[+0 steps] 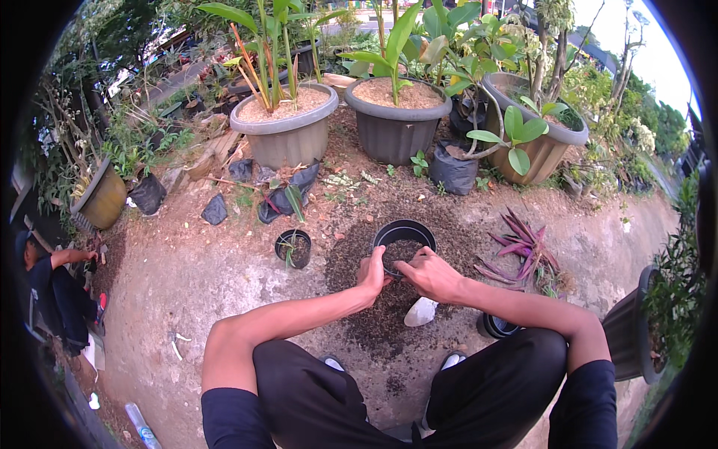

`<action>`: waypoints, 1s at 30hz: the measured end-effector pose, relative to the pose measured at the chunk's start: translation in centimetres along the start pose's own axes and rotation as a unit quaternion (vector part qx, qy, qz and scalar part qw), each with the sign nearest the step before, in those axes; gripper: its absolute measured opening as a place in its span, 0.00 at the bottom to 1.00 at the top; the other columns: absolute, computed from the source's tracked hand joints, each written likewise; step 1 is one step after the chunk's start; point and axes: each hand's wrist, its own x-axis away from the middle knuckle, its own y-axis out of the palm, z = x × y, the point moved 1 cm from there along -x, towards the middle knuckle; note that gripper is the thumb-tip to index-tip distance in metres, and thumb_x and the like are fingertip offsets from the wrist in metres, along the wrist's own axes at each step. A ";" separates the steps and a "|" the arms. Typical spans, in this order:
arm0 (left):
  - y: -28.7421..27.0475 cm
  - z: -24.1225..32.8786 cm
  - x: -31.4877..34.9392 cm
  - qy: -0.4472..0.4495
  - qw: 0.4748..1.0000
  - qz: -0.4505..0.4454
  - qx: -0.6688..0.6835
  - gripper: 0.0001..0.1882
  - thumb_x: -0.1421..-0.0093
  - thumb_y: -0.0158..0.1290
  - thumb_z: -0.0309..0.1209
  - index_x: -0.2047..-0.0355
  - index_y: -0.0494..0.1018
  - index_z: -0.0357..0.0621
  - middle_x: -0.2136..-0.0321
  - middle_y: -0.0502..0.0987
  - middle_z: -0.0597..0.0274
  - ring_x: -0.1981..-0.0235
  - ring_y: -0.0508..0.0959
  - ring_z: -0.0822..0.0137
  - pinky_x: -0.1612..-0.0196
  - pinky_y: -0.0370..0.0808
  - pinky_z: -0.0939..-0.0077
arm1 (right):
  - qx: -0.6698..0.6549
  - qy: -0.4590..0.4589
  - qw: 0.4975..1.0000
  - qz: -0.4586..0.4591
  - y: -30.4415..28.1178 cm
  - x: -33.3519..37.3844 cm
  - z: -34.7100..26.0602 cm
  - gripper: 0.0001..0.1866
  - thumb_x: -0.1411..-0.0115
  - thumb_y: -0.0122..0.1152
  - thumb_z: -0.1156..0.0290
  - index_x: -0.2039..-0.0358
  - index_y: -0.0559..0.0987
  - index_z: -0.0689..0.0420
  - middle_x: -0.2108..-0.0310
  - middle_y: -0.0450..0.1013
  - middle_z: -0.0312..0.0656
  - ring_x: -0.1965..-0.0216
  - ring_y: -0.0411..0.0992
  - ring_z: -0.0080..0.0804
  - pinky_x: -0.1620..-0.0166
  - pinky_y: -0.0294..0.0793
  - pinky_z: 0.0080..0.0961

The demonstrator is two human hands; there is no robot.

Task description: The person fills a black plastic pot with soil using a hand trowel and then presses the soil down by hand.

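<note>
A round black plant pot stands before me, part filled with dark soil. My left hand grips its near left rim, with the thumb over the edge. My right hand is closed at the near right side, its curled fingertips over the soil inside; whether they pinch anything is hidden. Loose dark soil is spread around the pot. Just below my right hand lies a white object, its kind unclear. Uprooted purple-leaved plants lie to the right. A small black pot with a seedling stands to the left.
Large pots with leafy plants, including a grey pot and a dark pot, line the far side. Another black pot sits by my right knee. A person crouches far left; a plastic bottle lies lower left.
</note>
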 end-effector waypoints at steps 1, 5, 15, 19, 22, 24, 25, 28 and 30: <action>0.2 0.2 0.3 -0.019 1.000 -0.019 -0.008 0.33 0.35 0.43 0.62 0.66 0.72 0.40 0.73 0.76 0.57 0.71 0.79 0.65 0.67 0.75 0.67 | -0.006 0.009 1.000 -0.010 0.2 0.2 0.2 0.19 0.36 0.61 0.68 0.47 0.71 0.60 0.78 0.75 0.44 0.68 0.78 0.46 0.47 0.68 0.44; -0.2 0.2 1.6 -0.070 0.996 -0.059 -0.014 0.34 0.37 0.44 0.63 0.54 0.69 0.42 0.68 0.73 0.57 0.66 0.77 0.63 0.59 0.75 0.66 | -0.005 0.028 0.998 -0.053 0.3 0.3 -0.2 0.19 0.36 0.61 0.69 0.47 0.71 0.59 0.78 0.74 0.44 0.67 0.78 0.47 0.47 0.68 0.45; 0.0 0.2 1.9 -0.082 0.995 -0.051 -0.021 0.36 0.38 0.44 0.64 0.49 0.63 0.41 0.60 0.69 0.50 0.64 0.76 0.61 0.58 0.76 0.65 | -0.009 0.022 0.999 -0.029 0.9 0.8 -0.2 0.19 0.37 0.61 0.69 0.46 0.71 0.57 0.74 0.75 0.44 0.64 0.78 0.46 0.46 0.66 0.43; -0.2 -0.4 1.6 -0.092 0.994 -0.052 -0.023 0.36 0.37 0.43 0.63 0.47 0.64 0.42 0.63 0.71 0.52 0.64 0.77 0.62 0.57 0.76 0.65 | -0.022 0.026 0.998 -0.052 0.9 0.4 -0.6 0.24 0.49 0.63 0.77 0.49 0.71 0.58 0.80 0.75 0.44 0.71 0.78 0.48 0.46 0.67 0.45; -0.8 -1.8 1.8 -0.113 0.990 -0.078 -0.034 0.37 0.37 0.41 0.64 0.46 0.64 0.42 0.63 0.74 0.53 0.62 0.78 0.63 0.56 0.76 0.65 | -0.022 0.038 0.992 -0.115 1.1 0.1 -0.8 0.25 0.50 0.62 0.78 0.50 0.70 0.58 0.80 0.76 0.45 0.71 0.78 0.49 0.46 0.67 0.47; -1.2 -2.7 1.6 -0.116 0.987 -0.103 -0.050 0.37 0.36 0.40 0.64 0.45 0.64 0.42 0.64 0.75 0.53 0.62 0.79 0.63 0.55 0.76 0.65 | 0.001 0.012 0.993 -0.115 1.3 0.3 -1.3 0.25 0.51 0.62 0.79 0.50 0.71 0.57 0.79 0.77 0.45 0.71 0.78 0.49 0.46 0.67 0.48; -1.0 -2.5 2.0 -0.118 0.986 -0.105 -0.057 0.38 0.36 0.38 0.65 0.45 0.65 0.41 0.60 0.75 0.50 0.60 0.79 0.63 0.54 0.76 0.65 | 0.002 0.013 0.992 -0.123 1.5 0.5 -1.3 0.26 0.50 0.63 0.78 0.49 0.71 0.57 0.76 0.77 0.45 0.68 0.78 0.50 0.47 0.68 0.48; -0.4 -1.5 2.6 -0.102 0.989 -0.098 -0.033 0.40 0.36 0.39 0.64 0.44 0.64 0.38 0.56 0.73 0.47 0.59 0.79 0.61 0.53 0.76 0.64 | -0.026 -0.016 0.998 0.050 1.9 0.8 -1.0 0.26 0.51 0.63 0.78 0.49 0.71 0.58 0.74 0.77 0.46 0.65 0.79 0.52 0.48 0.69 0.48; -0.1 -0.8 2.5 -0.096 0.991 -0.085 -0.028 0.41 0.36 0.40 0.64 0.42 0.63 0.37 0.54 0.72 0.45 0.58 0.79 0.59 0.53 0.76 0.63 | -0.036 0.006 0.999 0.012 2.0 0.8 -0.8 0.26 0.51 0.63 0.78 0.49 0.70 0.59 0.73 0.77 0.46 0.65 0.79 0.52 0.49 0.69 0.48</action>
